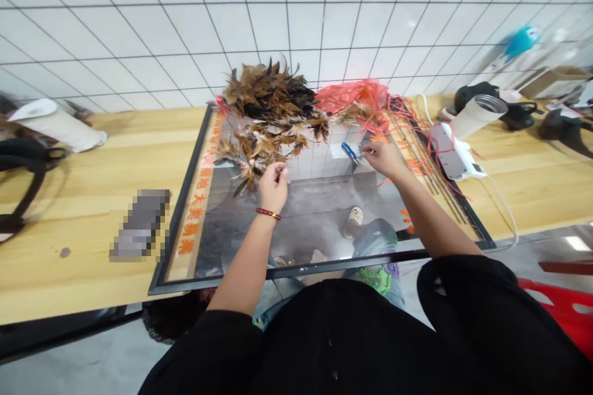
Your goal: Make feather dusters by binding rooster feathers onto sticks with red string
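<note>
**Two hands over a framed reflective panel, with feathers and snips**

Left hand (274,187): one, fingers curled toward the thumb, at the near edge of the small feather bunches (273,143); whether it grips anything, cannot tell. Red bead bracelet (268,214) on its wrist.

Right hand (382,157): one, fingertips drawn together just beside the blue snips (349,152); whether they pinch something or touch the snips, cannot tell.

Small feather bunches: brown and black, loosely spread on the upper left part of the reflective panel (301,210), some with pinkish ties.

Large feather pile (271,92): brown and black, behind the small bunches, near the tiled wall (259,24).

Red plastic bag (354,95): crumpled, right of the large pile, strands trailing rightward.

Thin rods (428,170): several, lying along the panel's right side.

Reflective panel: black-framed, orange lettering on the left, on a wooden table (102,179).

White power strip (454,151) and pale tube (482,114): right of the panel.

Pixelated dark item (141,222): left of the panel, flat on the table.
</note>
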`<action>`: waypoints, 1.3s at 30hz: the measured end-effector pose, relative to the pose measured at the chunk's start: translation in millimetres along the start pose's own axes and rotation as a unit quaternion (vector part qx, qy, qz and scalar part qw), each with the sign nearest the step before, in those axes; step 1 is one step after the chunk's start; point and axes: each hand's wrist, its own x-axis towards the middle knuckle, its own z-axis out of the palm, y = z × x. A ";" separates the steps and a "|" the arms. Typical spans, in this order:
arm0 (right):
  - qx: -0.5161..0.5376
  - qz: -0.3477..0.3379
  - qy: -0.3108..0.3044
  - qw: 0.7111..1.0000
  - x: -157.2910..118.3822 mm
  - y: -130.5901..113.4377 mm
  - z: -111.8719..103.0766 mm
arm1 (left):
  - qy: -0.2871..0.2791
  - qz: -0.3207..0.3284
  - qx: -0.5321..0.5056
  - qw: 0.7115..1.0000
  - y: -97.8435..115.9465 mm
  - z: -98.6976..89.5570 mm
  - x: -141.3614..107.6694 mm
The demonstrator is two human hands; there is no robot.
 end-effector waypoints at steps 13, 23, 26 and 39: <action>0.062 -0.137 0.013 0.989 83.2 -228.6 77.4 | -0.033 0.154 0.120 0.980 13.9 -3.4 -15.2; 0.084 -0.140 -0.048 0.985 62.4 -141.5 56.2 | 0.029 0.010 0.016 0.999 0.5 -3.8 0.8; 0.093 -0.071 -0.017 0.993 48.1 -61.3 18.6 | 0.014 -0.002 -0.001 1.000 3.8 0.3 1.9; -0.083 0.064 0.050 0.993 72.3 51.8 10.0 | 0.005 -0.028 -0.015 1.000 15.2 -0.4 0.2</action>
